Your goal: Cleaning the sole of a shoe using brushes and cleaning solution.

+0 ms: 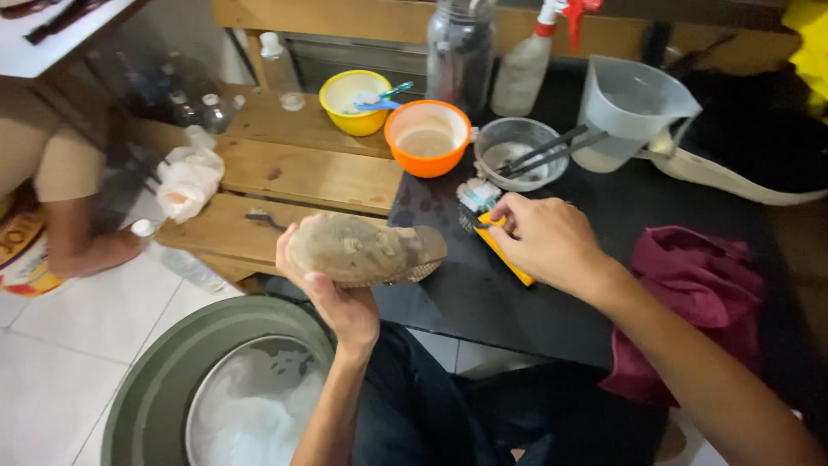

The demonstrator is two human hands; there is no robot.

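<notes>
The left hand (341, 298) is cupping a dirty, light, bendy shoe (362, 250) sole-up above the basin (155, 388), its grip closed around the midsection, while the right hand (548, 242) is closing on the yellow-handled brush (504, 250) on the black worktop (483, 302).

Your left hand (332, 298) holding shoe (362, 250) above basin (155, 388), right hand (548, 242) on brush (500, 246) just right, bowls (427, 138) far behind
</notes>
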